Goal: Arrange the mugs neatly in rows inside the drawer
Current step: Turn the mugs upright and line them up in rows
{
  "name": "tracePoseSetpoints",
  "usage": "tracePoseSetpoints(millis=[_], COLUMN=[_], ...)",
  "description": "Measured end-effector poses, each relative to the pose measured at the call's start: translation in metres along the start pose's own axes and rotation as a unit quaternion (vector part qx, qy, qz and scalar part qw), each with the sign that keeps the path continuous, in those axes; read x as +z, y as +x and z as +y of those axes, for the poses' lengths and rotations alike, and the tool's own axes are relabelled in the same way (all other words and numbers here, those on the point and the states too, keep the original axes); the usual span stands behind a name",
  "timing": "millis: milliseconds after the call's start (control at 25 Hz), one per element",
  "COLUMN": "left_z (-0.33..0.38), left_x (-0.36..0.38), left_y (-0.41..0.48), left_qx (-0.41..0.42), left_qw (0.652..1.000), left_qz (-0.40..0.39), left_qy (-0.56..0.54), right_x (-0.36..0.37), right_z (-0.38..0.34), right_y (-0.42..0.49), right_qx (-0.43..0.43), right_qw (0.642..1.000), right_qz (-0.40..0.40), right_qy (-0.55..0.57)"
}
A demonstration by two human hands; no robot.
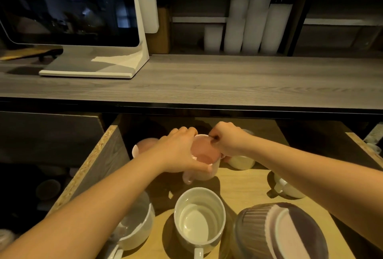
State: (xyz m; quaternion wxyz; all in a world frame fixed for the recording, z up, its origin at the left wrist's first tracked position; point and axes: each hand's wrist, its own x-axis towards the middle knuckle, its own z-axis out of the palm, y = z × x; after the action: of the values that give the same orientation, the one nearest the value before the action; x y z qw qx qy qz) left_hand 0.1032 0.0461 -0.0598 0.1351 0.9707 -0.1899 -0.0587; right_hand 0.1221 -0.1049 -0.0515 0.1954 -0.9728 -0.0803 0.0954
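Observation:
The open wooden drawer (244,182) holds several mugs. Both my hands meet at a pink mug (204,155) in the drawer's middle. My left hand (182,150) wraps its left side and rim. My right hand (226,140) pinches its far rim. Behind it on the left stands another pink mug (143,146), and a cream mug (241,162) sits to the right under my right wrist. At the front stand a white mug (200,221) and a white mug (138,225) under my left forearm. A cream mug (288,188) lies at the right.
A ribbed purple container (279,231) lies tilted at the drawer's front right. The grey countertop (228,80) overhangs the drawer's back and carries a white monitor stand (116,65). Stacks of white cups (248,22) stand on the shelf behind. The drawer's chipboard side (93,163) is at left.

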Motion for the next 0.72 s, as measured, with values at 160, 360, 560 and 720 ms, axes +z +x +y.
tracePoseSetpoints(millis=[160,360,560,720], left_z=[-0.032,-0.062,-0.067,-0.07], left_x=[-0.001,-0.003,0.003,0.002], left_y=[0.001,0.002,0.006,0.009], left_qx=[-0.092,-0.145,-0.14,-0.153], left_qw=[0.985,0.968,0.97,0.968], left_qz=[-0.097,-0.118,-0.112,-0.116], left_qy=[0.113,0.165,0.166,0.158], right_x=[0.01,0.024,0.026,0.025], right_z=[0.01,0.018,0.017,0.0], right_y=[0.015,0.03,0.039,0.026], right_qx=[-0.004,-0.021,-0.033,-0.027], right_qw=[0.998,0.995,0.993,0.986], right_qz=[-0.038,-0.084,-0.092,-0.129], right_qy=[-0.042,-0.052,-0.073,-0.099])
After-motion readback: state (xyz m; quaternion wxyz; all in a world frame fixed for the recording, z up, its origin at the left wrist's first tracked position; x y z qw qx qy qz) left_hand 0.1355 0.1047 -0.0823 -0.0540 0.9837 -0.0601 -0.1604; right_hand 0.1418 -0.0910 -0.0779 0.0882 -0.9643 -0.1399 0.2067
